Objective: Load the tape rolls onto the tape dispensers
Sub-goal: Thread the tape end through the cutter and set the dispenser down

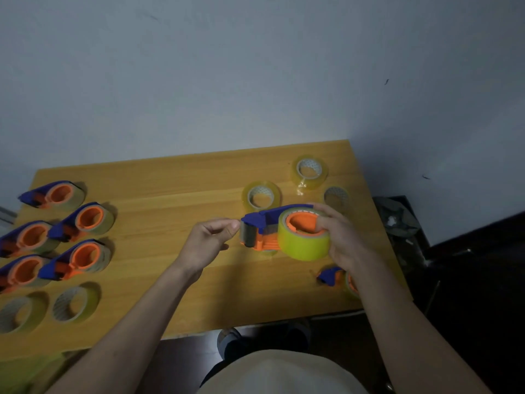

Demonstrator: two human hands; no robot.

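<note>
A blue and orange tape dispenser [262,223] is held above the wooden table [176,194], with a yellowish tape roll [302,243] seated on its orange hub. My right hand [343,240] grips the roll and dispenser from the right. My left hand [211,241] pinches the tape end at the dispenser's front roller. Three loose rolls lie behind: one [260,197], another [309,170], and a third [336,198]. Another dispenser [331,275] lies partly hidden under my right forearm.
Several loaded dispensers [85,220] lie in rows at the table's left. Two loose rolls [75,304] lie near the left front edge. A dark object [397,220] stands off the table's right side, and a grey wall rises behind.
</note>
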